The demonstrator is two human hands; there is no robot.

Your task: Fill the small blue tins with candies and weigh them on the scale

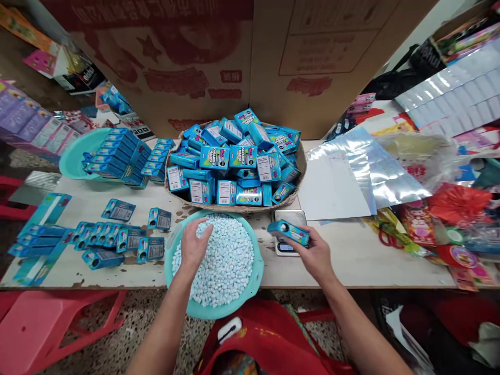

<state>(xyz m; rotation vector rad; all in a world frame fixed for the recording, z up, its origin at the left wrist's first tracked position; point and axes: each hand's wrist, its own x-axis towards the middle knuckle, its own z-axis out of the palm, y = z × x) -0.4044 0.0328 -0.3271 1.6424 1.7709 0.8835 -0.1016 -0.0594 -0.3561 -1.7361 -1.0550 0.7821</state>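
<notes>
My right hand (317, 251) grips a small blue candy box (288, 232) by its right end. The box lies on its side above a small digital scale (289, 216), partly covering it. A round hole shows in the box's near end. My left hand (194, 245) reaches into a turquoise basin (255, 278) at its upper left, with thumb and fingers apart over the pale blue and white candies (222, 265). Its fingertips touch the candies; nothing held shows between them. Behind the basin, a cardboard tray (234, 209) is heaped with blue candy boxes (242, 156).
Blue boxes with holes (154, 249) stand at left beside flat blue cartons (42, 265). More boxes are stacked by another turquoise basin (74, 156). White sheets (332, 187) and bagged goods (422, 219) lie at right. A large carton (250, 62) stands behind; a red stool (39, 323) is lower left.
</notes>
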